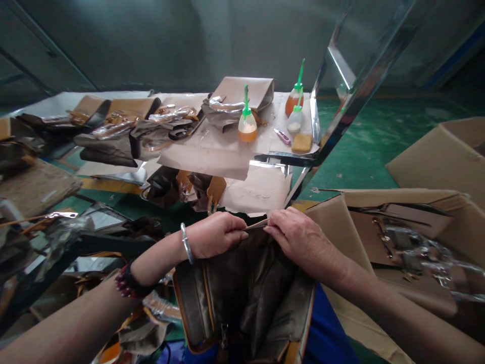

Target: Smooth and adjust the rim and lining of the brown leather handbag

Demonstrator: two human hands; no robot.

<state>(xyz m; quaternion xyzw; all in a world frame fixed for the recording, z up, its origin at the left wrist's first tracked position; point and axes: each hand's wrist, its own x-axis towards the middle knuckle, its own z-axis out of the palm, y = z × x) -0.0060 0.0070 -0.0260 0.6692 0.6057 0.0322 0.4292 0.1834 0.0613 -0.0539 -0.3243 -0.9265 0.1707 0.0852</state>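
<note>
Brown and creased, the bag [261,283] sits upright at the near middle, in front of the person, its top edge stretched between both hands. The left hand [215,233] has its fingers drawn together, thumb against forefinger, with the left end of that edge pinched in the narrow grip. The right hand [293,233] grips likewise a little to the right, thumb below and fingers curled over the edge. Fingertips of the two hands are near each other, with a short strip of the edge showing between them.

The left forearm comes in from the near left, its wrist roughly level and the back of the hand up; a silver bangle [186,243] circles the wrist, and dark red beads [127,282] sit farther up the arm. The right forearm slants in from the near right, bare, knuckles facing up and away.

Blue cloth [328,328] shows beside and beneath the bag. Beyond the hands, a counter [271,114] carries more brown bags [144,131], three bottles [247,132] with green spouts and a yellow sponge [302,142]. To the right stands an open carton [333,227] with wrapped brown pieces inside.
</note>
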